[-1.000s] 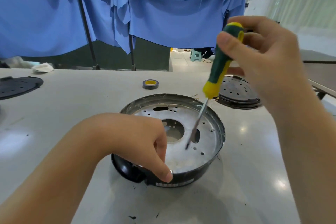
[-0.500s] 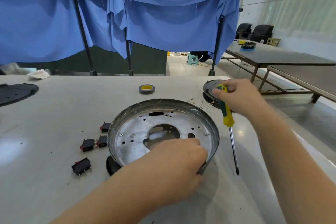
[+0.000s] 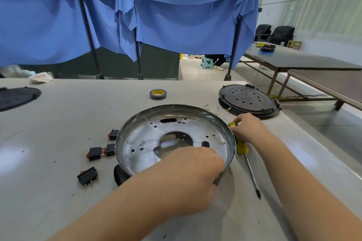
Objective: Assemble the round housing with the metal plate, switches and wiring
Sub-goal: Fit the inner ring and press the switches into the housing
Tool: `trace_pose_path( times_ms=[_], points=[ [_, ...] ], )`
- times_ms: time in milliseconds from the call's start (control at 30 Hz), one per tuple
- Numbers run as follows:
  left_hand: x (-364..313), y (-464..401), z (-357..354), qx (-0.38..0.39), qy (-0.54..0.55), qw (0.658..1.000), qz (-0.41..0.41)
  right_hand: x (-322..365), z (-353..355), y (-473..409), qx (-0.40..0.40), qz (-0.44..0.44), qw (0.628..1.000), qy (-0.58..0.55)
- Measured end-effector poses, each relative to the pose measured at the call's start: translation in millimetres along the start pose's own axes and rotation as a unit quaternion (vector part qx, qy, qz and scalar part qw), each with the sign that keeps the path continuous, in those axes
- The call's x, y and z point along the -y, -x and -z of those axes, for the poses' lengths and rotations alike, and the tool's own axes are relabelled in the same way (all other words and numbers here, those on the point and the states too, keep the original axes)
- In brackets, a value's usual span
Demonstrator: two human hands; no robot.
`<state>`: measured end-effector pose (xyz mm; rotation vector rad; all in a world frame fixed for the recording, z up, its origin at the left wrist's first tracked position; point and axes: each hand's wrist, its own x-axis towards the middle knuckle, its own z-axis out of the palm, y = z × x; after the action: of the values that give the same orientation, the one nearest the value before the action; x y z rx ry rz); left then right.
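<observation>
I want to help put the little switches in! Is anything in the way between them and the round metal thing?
Nothing visible blocks them. The four switches lie on bare table just left of the round housing; two sit right beside its wall. The left hand grips the near rim, away from them.

Round black housing (image 3: 120,177) with holed metal plate (image 3: 145,154) inside, four black switches (image 3: 95,153) just left.

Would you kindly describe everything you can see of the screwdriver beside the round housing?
The screwdriver lies flat on the table, just right of the round housing. Its handle is yellow and green, apparently plastic; most of it is hidden under the right hand, whose fingers curl over it. The thin dark metal shaft points toward the viewer, its tip resting on the tabletop. It touches no screw.
</observation>
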<state>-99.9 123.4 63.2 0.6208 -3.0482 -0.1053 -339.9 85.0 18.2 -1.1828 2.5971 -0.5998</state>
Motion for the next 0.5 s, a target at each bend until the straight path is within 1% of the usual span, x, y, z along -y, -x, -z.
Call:
trace_pose_path(
  times_ms=[133, 233, 300, 400, 500],
  points=[
    [3, 1, 6, -0.011, 0.008, 1.000, 0.003, 6, 9, 3, -0.014, 0.036, 0.999, -0.001],
    [10, 2, 18, -0.053, 0.030, 0.998, 0.011, 17, 21, 8, -0.049, 0.090, 0.993, -0.057],
    [19, 3, 27, -0.104, 0.051, 0.993, 0.022, 24, 30, 11, -0.046, 0.116, 0.985, -0.123],
    [35, 5, 39, -0.196, 0.083, 0.976, 0.051, 33, 37, 18, 0.002, 0.140, 0.966, -0.219],
    [53, 9, 47, -0.287, 0.112, 0.948, 0.081, 39, 36, 22, 0.021, 0.161, 0.958, -0.236]
  ],
)
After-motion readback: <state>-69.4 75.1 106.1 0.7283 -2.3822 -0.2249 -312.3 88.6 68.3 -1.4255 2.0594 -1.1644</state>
